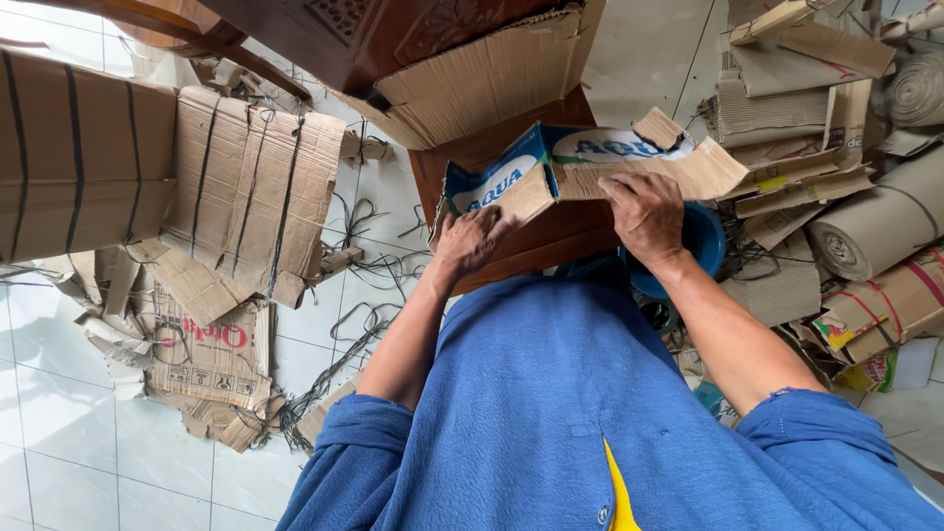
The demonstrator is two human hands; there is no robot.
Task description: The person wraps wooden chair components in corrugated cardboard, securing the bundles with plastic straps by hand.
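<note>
A: Where are the hands?

B: Both are on the blue carton (536,172), a flattened printed piece of cardboard lying on the brown wooden bench (551,231) right in front of the person. The left hand (470,239) grips the carton's near left corner, fingers curled around the edge. The right hand (644,211) lies palm down on the right half, fingers spread over the brown flap and pressing it flat.

A: So neither hand is free?

B: No, both hold the carton.

A: What else is around?

B: A larger brown box (472,74) sits just behind the carton on the bench. A blue tub (706,241) shows under the right wrist. To the right lies a heap of cardboard scraps and rolls (865,216). To the left, on the white tiled floor (59,433), are flattened boxes (251,187) tied with black straps (364,265), some straps lying loose.
</note>
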